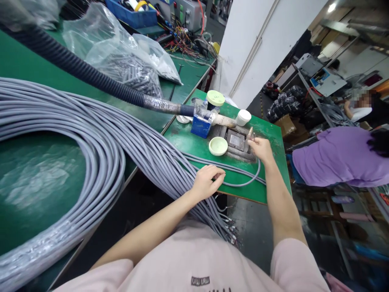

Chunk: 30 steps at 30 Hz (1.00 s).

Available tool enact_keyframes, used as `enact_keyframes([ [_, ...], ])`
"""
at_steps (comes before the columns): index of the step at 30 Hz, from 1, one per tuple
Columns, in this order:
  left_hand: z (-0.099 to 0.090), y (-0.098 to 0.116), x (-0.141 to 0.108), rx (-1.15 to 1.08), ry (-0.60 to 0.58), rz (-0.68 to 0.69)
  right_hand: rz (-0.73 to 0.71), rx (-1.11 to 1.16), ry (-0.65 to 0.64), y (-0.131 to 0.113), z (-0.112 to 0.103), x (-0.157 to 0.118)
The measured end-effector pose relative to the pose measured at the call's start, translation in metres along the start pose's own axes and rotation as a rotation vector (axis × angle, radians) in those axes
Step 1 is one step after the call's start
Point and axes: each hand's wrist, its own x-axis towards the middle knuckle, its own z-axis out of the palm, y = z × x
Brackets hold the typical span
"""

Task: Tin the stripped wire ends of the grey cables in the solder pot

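My right hand [261,149] is closed in a pinch on the end of a grey cable [259,168], beside a small heated-looking metal pot [237,140] with a bright square surface. From that hand the cable loops down and back leftward. My left hand [209,181], fingers curled, lies over the thick bundle of grey cables [170,162] at the table's near edge; what its fingers hold, if anything, is hidden. A shallow pale-green dish [218,147] sits left of the pot. Stripped wire ends [232,235] of the bundle hang by my waist.
A black corrugated hose [91,75] ends in a nozzle over the pot, by a blue block [201,125]. Behind stand a white cup [243,117] and a yellow-green lid [215,97]. Plastic bags [127,69] lie at the back left. A co-worker in purple [337,156] is at right.
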Motion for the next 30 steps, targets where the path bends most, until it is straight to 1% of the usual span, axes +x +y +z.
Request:
enact_keyframes([
  [1, -0.001, 0.0, 0.0, 0.0, -0.007, -0.006, 0.015, 0.084, 0.021, 0.004, -0.009, -0.018],
  [3, -0.003, 0.0, 0.0, -0.003, -0.025, -0.018, 0.073, 0.496, 0.144, 0.015, -0.027, -0.064],
  [4, -0.004, 0.0, 0.0, -0.005, -0.04, -0.027, 0.114, 0.673, 0.205, 0.022, -0.036, -0.091],
  [6, -0.006, 0.001, 0.002, 0.006, -0.093, -0.046, 0.215, 0.932, 0.299, 0.04, -0.047, -0.151],
  [8, -0.007, 0.003, 0.005, 0.072, -0.196, -0.039, 0.341, 1.058, 0.368, 0.06, -0.048, -0.212],
  [9, -0.007, 0.004, 0.007, 0.127, -0.262, -0.02, 0.432, 1.055, 0.385, 0.07, -0.043, -0.241],
  [10, -0.006, 0.005, 0.01, 0.19, -0.329, 0.006, 0.535, 1.012, 0.359, 0.079, -0.034, -0.268],
  [11, -0.004, 0.007, 0.013, 0.257, -0.394, 0.034, 0.631, 0.936, 0.273, 0.087, -0.024, -0.291],
  [12, -0.001, 0.008, 0.016, 0.322, -0.45, 0.056, 0.722, 0.832, 0.108, 0.093, -0.012, -0.31],
  [13, 0.002, 0.009, 0.019, 0.385, -0.492, 0.069, 0.779, 0.719, -0.075, 0.096, 0.0, -0.325],
  [14, 0.007, 0.01, 0.023, 0.445, -0.52, 0.072, 0.768, 0.637, -0.255, 0.096, 0.012, -0.336],
  [15, 0.012, 0.011, 0.026, 0.5, -0.538, 0.068, 0.754, 0.614, -0.366, 0.093, 0.023, -0.342],
  [16, 0.017, 0.011, 0.028, 0.55, -0.549, 0.06, 0.725, 0.616, -0.446, 0.088, 0.032, -0.344],
  [17, 0.022, 0.011, 0.031, 0.593, -0.556, 0.051, 0.689, 0.638, -0.498, 0.08, 0.04, -0.343],
  [19, 0.032, 0.01, 0.036, 0.657, -0.564, 0.035, 0.615, 0.7, -0.555, 0.06, 0.052, -0.332],
  [21, 0.04, 0.009, 0.041, 0.691, -0.572, 0.021, 0.533, 0.775, -0.602, 0.039, 0.059, -0.313],
  [22, 0.042, 0.009, 0.043, 0.7, -0.576, 0.02, 0.459, 0.848, -0.633, 0.029, 0.062, -0.303],
  [24, 0.045, 0.01, 0.045, 0.699, -0.583, 0.042, 0.373, 1.013, -0.633, 0.011, 0.067, -0.28],
  [25, 0.044, 0.011, 0.045, 0.687, -0.582, 0.058, 0.361, 1.095, -0.609, 0.004, 0.068, -0.269],
  [26, 0.041, 0.014, 0.045, 0.662, -0.58, 0.072, 0.364, 1.178, -0.559, -0.002, 0.068, -0.259],
  [27, 0.038, 0.018, 0.043, 0.625, -0.575, 0.08, 0.376, 1.257, -0.476, -0.006, 0.067, -0.249],
  [28, 0.032, 0.023, 0.04, 0.574, -0.568, 0.078, 0.39, 1.327, -0.354, -0.008, 0.064, -0.24],
  [30, 0.019, 0.034, 0.033, 0.447, -0.559, 0.061, 0.406, 1.414, -0.031, -0.01, 0.053, -0.225],
])
